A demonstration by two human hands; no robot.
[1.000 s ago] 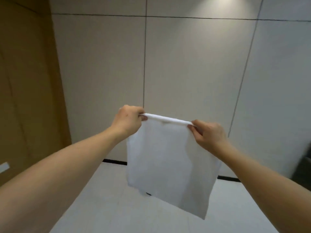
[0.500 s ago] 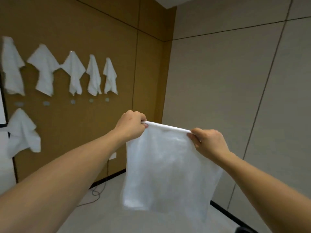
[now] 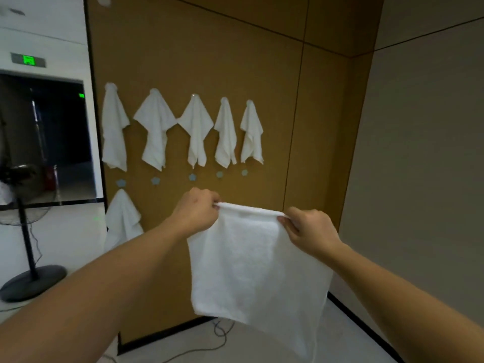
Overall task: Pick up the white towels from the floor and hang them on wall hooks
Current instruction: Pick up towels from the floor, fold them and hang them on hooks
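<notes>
A white towel [image 3: 251,268] hangs spread in front of me, held by its top edge. My left hand [image 3: 196,210] pinches the top left corner and my right hand [image 3: 309,229] pinches the top right corner. On the brown wall panel [image 3: 235,69] ahead, several white towels [image 3: 196,127] hang in a row from hooks. Below that row sit small pale blue star-shaped hooks [image 3: 192,177] with nothing on them. One more towel [image 3: 121,218] hangs lower at the left.
A black standing fan [image 3: 26,231] stands at the left on the white floor. A dark doorway [image 3: 44,137] with a green exit sign [image 3: 28,60] lies beyond it. A cable [image 3: 217,334] trails on the floor by the panel's base. A grey wall [image 3: 424,179] closes the right side.
My view has swung left from the grey corner wall to face the brown panel with the hanging towels. Both hands have kept hold of the towel's top corners.
</notes>
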